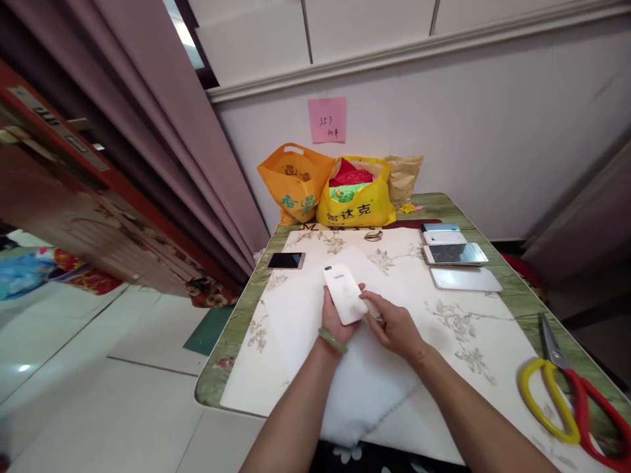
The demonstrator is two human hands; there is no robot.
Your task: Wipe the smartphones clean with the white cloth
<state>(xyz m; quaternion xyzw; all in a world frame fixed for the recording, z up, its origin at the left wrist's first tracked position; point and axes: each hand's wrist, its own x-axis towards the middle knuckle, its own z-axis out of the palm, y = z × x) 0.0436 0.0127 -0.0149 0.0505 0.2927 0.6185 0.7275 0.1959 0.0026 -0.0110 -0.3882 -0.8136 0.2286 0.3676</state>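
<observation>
A white phone [346, 294] lies back side up in my left hand [335, 320], whose fingers wrap round it from below; its camera end points away from me. A green bangle [332, 340] circles my left wrist. At the phone's lower right edge, my right hand [394, 325] has its thumb and fingers bent close together, touching the phone's side. Beneath both hands a thin white sheet [365, 387] is spread over the flower-patterned paper [251, 341].
A dark-screened phone [286, 260] lies at the left, several phones [456, 254] at the right. Scissors [562, 387] with yellow and red handles lie at the right front. An orange bag [296, 180], a yellow bag [357, 203] and a brown bag [403, 177] stand at the back.
</observation>
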